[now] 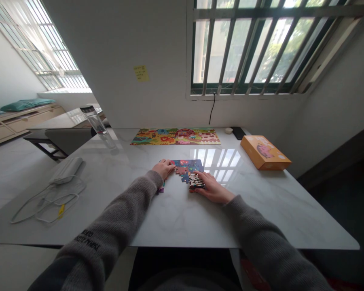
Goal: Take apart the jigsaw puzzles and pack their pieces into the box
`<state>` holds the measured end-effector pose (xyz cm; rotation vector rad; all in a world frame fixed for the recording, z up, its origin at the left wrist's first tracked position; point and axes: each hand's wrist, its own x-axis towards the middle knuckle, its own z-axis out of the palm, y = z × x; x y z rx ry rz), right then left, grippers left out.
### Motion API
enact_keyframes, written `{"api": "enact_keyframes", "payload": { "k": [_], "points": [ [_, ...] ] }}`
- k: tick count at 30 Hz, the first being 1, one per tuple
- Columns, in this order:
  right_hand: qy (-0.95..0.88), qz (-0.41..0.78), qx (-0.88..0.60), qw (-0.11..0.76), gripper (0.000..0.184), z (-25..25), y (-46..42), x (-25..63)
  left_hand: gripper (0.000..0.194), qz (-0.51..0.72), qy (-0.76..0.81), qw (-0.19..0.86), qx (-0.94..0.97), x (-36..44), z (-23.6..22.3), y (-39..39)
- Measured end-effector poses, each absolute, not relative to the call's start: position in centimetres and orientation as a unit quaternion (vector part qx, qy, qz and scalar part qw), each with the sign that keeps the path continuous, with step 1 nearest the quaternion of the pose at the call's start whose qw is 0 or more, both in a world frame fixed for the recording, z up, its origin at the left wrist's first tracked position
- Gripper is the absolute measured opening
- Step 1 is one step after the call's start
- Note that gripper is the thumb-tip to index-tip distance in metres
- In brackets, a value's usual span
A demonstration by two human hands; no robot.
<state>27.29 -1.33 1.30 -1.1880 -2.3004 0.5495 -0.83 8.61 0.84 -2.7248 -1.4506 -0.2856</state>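
the puzzle lies mid-desk, partly joined: a far strip is together, the near side open and ragged. a stack of pieces remains unlaid, pinched between partly closed fingers of the right hand. the left hand bends its fingers over the left edge; i cannot tell if they grip. farther off lie a farm picture and, right, an orange box, near a barred window.

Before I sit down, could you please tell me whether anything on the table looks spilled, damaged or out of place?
I see nothing spilled or damaged. The one untidy spot is the thin white cable, which lies in loose, crossing loops beside the long, rounded white device at the left of the glossy marbled table.
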Motion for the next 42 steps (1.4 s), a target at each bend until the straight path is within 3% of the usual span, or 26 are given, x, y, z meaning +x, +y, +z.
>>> {"api": "enact_keyframes", "payload": {
  "k": [11,16,22,31,34,38,42],
  "points": [
    [-0.844,0.191,-0.437,0.245,0.066,1.4,-1.4,27.1,0.041,-0.127,-0.457,0.049,-0.879,1.0,1.7,5.2],
    [-0.846,0.184,-0.432,0.252,0.067,1.2,-1.3,27.1,0.049,-0.211,-0.397,0.008,-0.893,4.4,1.4,1.6],
    [-0.846,0.19,-0.428,0.255,0.066,1.2,-1.3,27.2,0.06,-0.206,-0.381,-0.041,-0.9,5.5,0.4,0.3],
    [-0.844,0.183,-0.427,0.267,0.065,0.9,-1.2,27.2,0.055,-0.309,-0.385,-0.17,-0.853,4.7,-0.1,0.5],
    [-0.841,0.185,-0.436,0.262,0.065,1.3,-1.3,27.1,0.043,-0.349,-0.388,-0.213,-0.826,4.1,0.7,0.6],
    [-0.837,0.187,-0.445,0.258,0.065,1.8,-1.5,27.0,0.025,-0.392,-0.402,-0.374,-0.738,3.1,1.1,1.3],
    [-0.837,0.195,-0.436,0.268,0.065,1.6,-1.3,27.0,0.043,-0.4,-0.368,-0.554,-0.63,2.8,0.9,1.8]
  ]
}}
